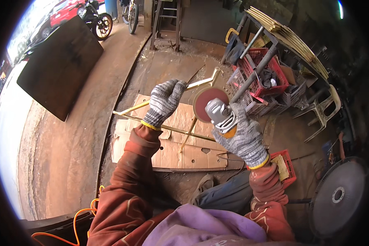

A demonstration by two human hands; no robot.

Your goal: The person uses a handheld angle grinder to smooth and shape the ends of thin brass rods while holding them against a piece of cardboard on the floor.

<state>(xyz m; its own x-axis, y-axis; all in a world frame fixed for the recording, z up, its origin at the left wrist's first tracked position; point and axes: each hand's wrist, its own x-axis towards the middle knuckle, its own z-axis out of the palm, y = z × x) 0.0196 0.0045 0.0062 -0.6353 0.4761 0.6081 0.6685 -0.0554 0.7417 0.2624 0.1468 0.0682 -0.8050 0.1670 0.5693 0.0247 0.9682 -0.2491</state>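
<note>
My left hand (165, 102), in a grey striped knit glove, is closed round a bar of a gold-coloured metal frame (176, 130). Thin bars of the frame cross one another above flattened cardboard (162, 153). An angle grinder (218, 110) with a silver head is gripped in my gloved right hand (246, 137). Its round reddish-brown disc (200, 102) faces up beside the frame's right part. Whether the disc touches the metal, I cannot tell, as it covers part of the bars.
Red and grey plastic crates (281, 84) stand right, below a rack bearing gold-coloured bars (291, 37). A plastic chair (322, 108), round fan (338, 197) and small red crate (290, 166) lie along the right. A dark panel (61, 67) stands left; an orange cord (76, 223) runs lower left.
</note>
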